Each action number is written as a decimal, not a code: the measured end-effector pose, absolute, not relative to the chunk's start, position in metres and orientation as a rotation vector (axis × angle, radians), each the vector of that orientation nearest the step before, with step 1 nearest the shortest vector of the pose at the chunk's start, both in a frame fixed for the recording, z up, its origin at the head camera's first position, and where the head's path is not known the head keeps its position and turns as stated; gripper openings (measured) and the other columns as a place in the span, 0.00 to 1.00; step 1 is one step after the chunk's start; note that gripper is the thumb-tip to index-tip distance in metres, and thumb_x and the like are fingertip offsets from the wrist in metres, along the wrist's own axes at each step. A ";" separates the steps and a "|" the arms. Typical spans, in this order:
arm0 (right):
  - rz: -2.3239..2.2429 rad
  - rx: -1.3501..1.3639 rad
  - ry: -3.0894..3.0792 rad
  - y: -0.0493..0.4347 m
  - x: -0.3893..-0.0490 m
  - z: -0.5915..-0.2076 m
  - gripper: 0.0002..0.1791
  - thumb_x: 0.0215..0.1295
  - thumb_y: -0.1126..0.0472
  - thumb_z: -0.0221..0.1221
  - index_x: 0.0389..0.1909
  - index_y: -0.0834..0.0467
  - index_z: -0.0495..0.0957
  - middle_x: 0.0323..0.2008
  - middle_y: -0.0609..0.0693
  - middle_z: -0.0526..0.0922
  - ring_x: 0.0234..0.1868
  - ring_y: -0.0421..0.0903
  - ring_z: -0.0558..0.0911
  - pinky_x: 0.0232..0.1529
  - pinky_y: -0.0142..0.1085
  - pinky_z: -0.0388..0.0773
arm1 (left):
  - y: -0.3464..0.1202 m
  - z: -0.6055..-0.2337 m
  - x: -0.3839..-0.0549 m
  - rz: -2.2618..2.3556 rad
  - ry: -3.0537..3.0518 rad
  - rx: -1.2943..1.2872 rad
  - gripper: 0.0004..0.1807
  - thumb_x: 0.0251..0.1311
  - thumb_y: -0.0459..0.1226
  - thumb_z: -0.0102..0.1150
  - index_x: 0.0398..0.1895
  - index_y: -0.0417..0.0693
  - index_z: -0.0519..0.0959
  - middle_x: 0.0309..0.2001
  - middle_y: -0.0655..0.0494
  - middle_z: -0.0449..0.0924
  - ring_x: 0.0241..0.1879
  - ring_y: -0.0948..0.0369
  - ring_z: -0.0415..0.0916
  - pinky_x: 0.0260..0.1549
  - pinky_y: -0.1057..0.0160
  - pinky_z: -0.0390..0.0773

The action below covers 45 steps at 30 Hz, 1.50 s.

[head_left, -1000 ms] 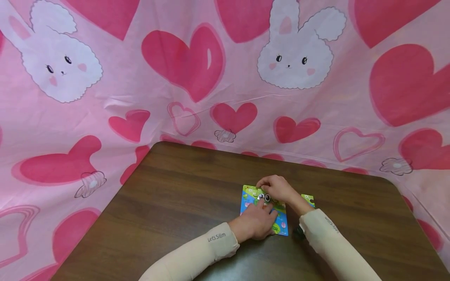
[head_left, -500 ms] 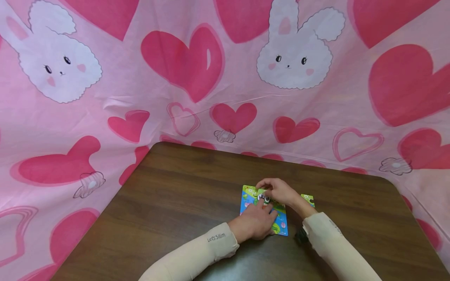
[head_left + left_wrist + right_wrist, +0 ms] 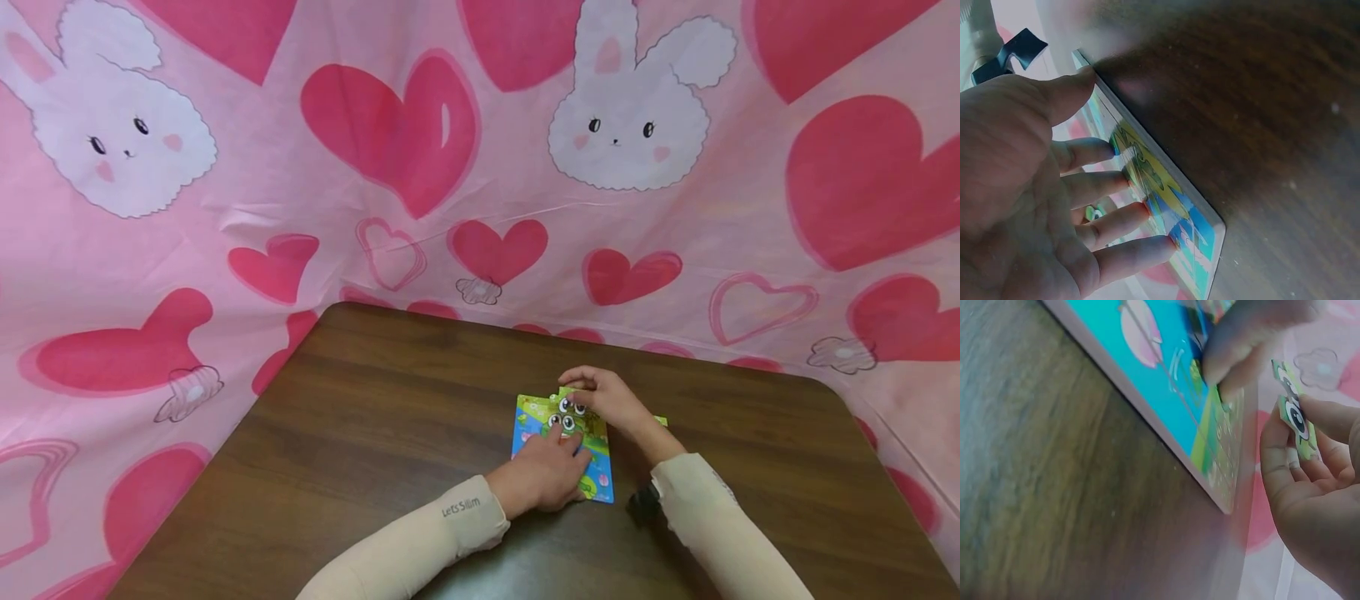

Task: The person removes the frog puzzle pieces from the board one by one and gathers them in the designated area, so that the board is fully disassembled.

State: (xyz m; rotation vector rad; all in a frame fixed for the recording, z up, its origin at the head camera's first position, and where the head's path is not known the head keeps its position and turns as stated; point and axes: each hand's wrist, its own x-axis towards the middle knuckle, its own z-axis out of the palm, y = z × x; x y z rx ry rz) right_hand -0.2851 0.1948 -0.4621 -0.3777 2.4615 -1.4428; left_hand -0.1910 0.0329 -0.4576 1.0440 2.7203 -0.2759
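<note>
A colourful jigsaw board [image 3: 601, 483] with a frog-like cartoon picture lies flat on the table. My left hand [image 3: 547, 471] rests on its lower left part, fingers stretched out, and in the left wrist view the fingertips [image 3: 1163, 247] touch the printed face while the thumb reaches the board's edge. Above the board's far part, my right hand [image 3: 611, 402] pinches a green puzzle piece [image 3: 1296, 419] printed with two cartoon eyes between thumb and fingers. In the right wrist view that piece is lifted clear of the board. A similar pair of eyes shows on the board near the left fingertips.
Another green puzzle piece [image 3: 661, 421] peeks out beyond the right wrist, mostly hidden by it. The brown wooden table [image 3: 375, 433] ends at a pink cloth [image 3: 517, 192] with hearts and rabbits. A black wrist device [image 3: 643, 505] hangs under the right sleeve.
My right hand has picked up the eye-printed piece from the board and moved it slightly up and away toward the far edge. The left hand has stayed in place.
</note>
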 end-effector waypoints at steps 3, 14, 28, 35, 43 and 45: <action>-1.481 -0.303 2.464 0.202 -0.286 -0.461 0.16 0.71 0.64 0.60 0.57 0.64 0.79 0.51 0.60 0.85 0.44 0.46 0.81 0.44 0.34 0.79 | 0.033 -0.457 -0.191 -0.275 2.721 1.041 0.32 0.68 0.63 0.51 0.71 0.65 0.66 0.77 0.64 0.61 0.69 0.56 0.62 0.51 0.57 0.79; -1.568 -0.210 2.398 0.222 -0.283 -0.459 0.20 0.73 0.59 0.59 0.60 0.66 0.76 0.49 0.54 0.84 0.42 0.41 0.79 0.43 0.37 0.81 | 0.031 -0.459 -0.192 -0.280 2.720 1.042 0.33 0.68 0.64 0.51 0.71 0.66 0.65 0.77 0.65 0.60 0.71 0.56 0.61 0.51 0.58 0.79; -1.535 -0.173 2.440 0.260 -0.275 -0.450 0.25 0.74 0.55 0.59 0.64 0.66 0.73 0.48 0.44 0.84 0.45 0.37 0.79 0.44 0.36 0.78 | 0.029 -0.457 -0.190 -0.256 2.736 1.064 0.32 0.68 0.64 0.51 0.71 0.65 0.66 0.77 0.64 0.61 0.72 0.55 0.60 0.50 0.58 0.79; -1.525 -0.090 2.450 0.288 -0.269 -0.452 0.25 0.75 0.52 0.57 0.63 0.67 0.73 0.46 0.39 0.82 0.45 0.39 0.78 0.47 0.39 0.79 | 0.028 -0.456 -0.188 -0.263 2.753 1.083 0.31 0.68 0.64 0.51 0.70 0.65 0.67 0.76 0.64 0.62 0.72 0.56 0.62 0.51 0.57 0.80; -1.631 -0.033 2.377 0.315 -0.264 -0.457 0.26 0.76 0.56 0.57 0.63 0.72 0.71 0.40 0.36 0.83 0.40 0.35 0.81 0.44 0.31 0.82 | 0.027 -0.457 -0.188 -0.273 2.766 1.097 0.31 0.68 0.64 0.51 0.69 0.66 0.67 0.76 0.64 0.63 0.71 0.56 0.63 0.49 0.57 0.80; -1.630 -0.025 2.374 0.321 -0.263 -0.458 0.25 0.76 0.56 0.56 0.63 0.72 0.71 0.39 0.35 0.82 0.40 0.35 0.81 0.44 0.31 0.82 | 0.027 -0.457 -0.189 -0.280 2.765 1.096 0.31 0.68 0.65 0.50 0.69 0.66 0.67 0.76 0.64 0.63 0.71 0.56 0.63 0.48 0.58 0.80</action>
